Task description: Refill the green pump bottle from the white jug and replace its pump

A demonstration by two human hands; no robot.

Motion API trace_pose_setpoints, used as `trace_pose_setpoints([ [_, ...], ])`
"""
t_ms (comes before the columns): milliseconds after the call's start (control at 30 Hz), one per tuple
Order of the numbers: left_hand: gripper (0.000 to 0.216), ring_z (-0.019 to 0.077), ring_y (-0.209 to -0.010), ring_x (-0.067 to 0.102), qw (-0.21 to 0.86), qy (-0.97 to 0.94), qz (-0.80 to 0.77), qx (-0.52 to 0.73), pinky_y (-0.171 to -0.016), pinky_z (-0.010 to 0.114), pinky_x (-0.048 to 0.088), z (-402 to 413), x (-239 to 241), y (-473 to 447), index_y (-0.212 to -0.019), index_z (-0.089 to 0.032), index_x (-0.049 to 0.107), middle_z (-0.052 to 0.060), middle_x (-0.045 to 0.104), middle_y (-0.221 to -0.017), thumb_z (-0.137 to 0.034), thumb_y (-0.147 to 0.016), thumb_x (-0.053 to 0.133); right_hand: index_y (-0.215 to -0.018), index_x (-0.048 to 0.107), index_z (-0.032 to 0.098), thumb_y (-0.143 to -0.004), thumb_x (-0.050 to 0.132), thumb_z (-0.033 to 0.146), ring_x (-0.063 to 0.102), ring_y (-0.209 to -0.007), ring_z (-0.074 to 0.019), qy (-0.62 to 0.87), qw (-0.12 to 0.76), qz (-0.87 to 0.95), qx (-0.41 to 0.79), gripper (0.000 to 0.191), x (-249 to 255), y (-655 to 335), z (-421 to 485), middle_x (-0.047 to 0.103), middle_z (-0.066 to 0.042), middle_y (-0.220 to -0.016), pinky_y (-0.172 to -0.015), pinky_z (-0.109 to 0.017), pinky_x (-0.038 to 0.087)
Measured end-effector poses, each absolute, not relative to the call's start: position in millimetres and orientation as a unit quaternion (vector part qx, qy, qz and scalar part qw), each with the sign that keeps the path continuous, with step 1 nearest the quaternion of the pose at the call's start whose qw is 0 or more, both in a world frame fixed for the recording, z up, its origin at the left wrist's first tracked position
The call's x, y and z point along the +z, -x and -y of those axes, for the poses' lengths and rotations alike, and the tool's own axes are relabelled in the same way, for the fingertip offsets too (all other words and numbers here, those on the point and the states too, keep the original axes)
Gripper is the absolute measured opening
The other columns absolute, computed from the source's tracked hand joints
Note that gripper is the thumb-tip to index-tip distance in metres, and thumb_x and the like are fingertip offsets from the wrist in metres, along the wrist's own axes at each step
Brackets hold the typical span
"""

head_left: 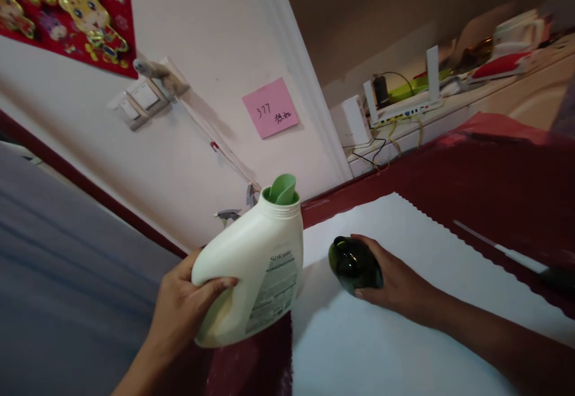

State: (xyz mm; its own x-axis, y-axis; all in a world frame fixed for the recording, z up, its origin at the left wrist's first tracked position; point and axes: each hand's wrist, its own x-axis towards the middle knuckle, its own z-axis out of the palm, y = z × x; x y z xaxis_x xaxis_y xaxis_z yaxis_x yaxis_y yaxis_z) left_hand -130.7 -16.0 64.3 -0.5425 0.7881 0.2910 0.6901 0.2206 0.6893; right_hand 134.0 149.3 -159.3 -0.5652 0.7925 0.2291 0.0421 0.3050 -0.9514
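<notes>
The left hand (179, 306) is wrapped around the handle side of a white detergent bottle (251, 276), fingers closed on it, holding it upright just off the tabletop's near edge. The right hand (395, 285) is curled over a dark green cap (354, 264), gripping it against the white cloth (404, 336) that covers the tabletop (494, 174). The bottle's mouth is open, showing a green pour spout (282, 189) (the cap belongs there, by the look of it). The bottle looks like stiff, smooth plastic, probably weighty if full and a bit slippery, so the moulded handle is the safest place to grip; the cap is small, hard and light, easily held by its sides. Beyond, a pink sticky note (270, 108) is on the wall, and a white router (404, 105) sits on a shelf.
</notes>
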Motion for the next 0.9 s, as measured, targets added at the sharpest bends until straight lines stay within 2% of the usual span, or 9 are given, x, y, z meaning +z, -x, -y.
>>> trace_pose_setpoints([
  [167, 0.040, 0.0211, -0.072, 0.068, 0.063, -0.461, -0.745, 0.478, -0.061, 0.027, 0.054, 7.0, 23.2, 132.9, -0.096, -0.017, 0.072, 0.000, 0.075, -0.082, -0.033, -0.061, 0.081, -0.152, 0.031, 0.032, -0.072, 0.077, 0.037, 0.050, -0.140, -0.0402, 0.283, 0.362, 0.725, 0.513, 0.093, -158.9, -134.2, -150.2, 0.051, -0.012, -0.154, -0.113, -0.061, 0.045],
  [300, 0.035, 0.0136, -0.053, 0.052, 0.086, -0.442, -0.730, 0.514, -0.049, 0.024, 0.043, -0.7, -0.9, 130.8, -0.087, -0.017, 0.069, -0.005, 0.063, -0.062, -0.033, -0.057, 0.079, -0.151, 0.030, 0.032, -0.071, 0.077, 0.035, 0.049, -0.141, -0.0385, 0.288, 0.355, 0.727, 0.512, 0.093, -158.1, -134.0, -149.8, 0.051, -0.012, -0.154, -0.116, -0.061, 0.040],
  [400, 0.036, 0.0108, -0.047, 0.042, 0.111, -0.418, -0.718, 0.546, -0.046, 0.024, 0.037, -3.5, -13.1, 128.8, -0.083, -0.018, 0.067, -0.008, 0.055, -0.054, -0.033, -0.053, 0.080, -0.151, 0.030, 0.030, -0.070, 0.077, 0.035, 0.049, -0.142, -0.0379, 0.299, 0.352, 0.725, 0.512, 0.094, -156.8, -133.7, -149.3, 0.050, -0.013, -0.155, -0.118, -0.061, 0.038],
  [633, 0.031, 0.0115, -0.046, 0.041, 0.152, -0.340, -0.705, 0.604, -0.047, 0.024, 0.035, 3.2, -38.8, 138.0, -0.079, -0.019, 0.064, -0.009, 0.050, -0.046, -0.028, -0.051, 0.075, -0.152, 0.030, 0.030, -0.067, 0.079, 0.035, 0.050, -0.142, -0.0382, 0.306, 0.339, 0.719, 0.524, 0.098, -151.5, -133.4, -148.8, 0.050, -0.014, -0.155, -0.118, -0.059, 0.039],
  [800, 0.037, 0.0112, -0.043, 0.039, 0.138, -0.289, -0.690, 0.649, -0.044, 0.024, 0.032, 4.7, -51.8, 142.2, -0.069, -0.019, 0.060, -0.008, 0.048, -0.041, -0.040, -0.047, 0.081, -0.156, 0.026, 0.031, -0.064, 0.078, 0.028, 0.046, -0.145, -0.0342, 0.337, 0.317, 0.695, 0.550, 0.105, -141.9, -132.7, -145.3, 0.047, -0.012, -0.158, -0.122, -0.056, 0.032],
  [900, 0.040, 0.0135, -0.046, 0.046, 0.138, -0.268, -0.691, 0.656, -0.046, 0.025, 0.038, 6.3, -57.2, 141.9, -0.075, -0.018, 0.062, -0.007, 0.054, -0.046, -0.040, -0.048, 0.083, -0.156, 0.025, 0.030, -0.061, 0.081, 0.028, 0.043, -0.146, -0.0344, 0.344, 0.319, 0.684, 0.558, 0.111, -138.3, -132.4, -143.0, 0.045, -0.012, -0.159, -0.123, -0.055, 0.030],
])
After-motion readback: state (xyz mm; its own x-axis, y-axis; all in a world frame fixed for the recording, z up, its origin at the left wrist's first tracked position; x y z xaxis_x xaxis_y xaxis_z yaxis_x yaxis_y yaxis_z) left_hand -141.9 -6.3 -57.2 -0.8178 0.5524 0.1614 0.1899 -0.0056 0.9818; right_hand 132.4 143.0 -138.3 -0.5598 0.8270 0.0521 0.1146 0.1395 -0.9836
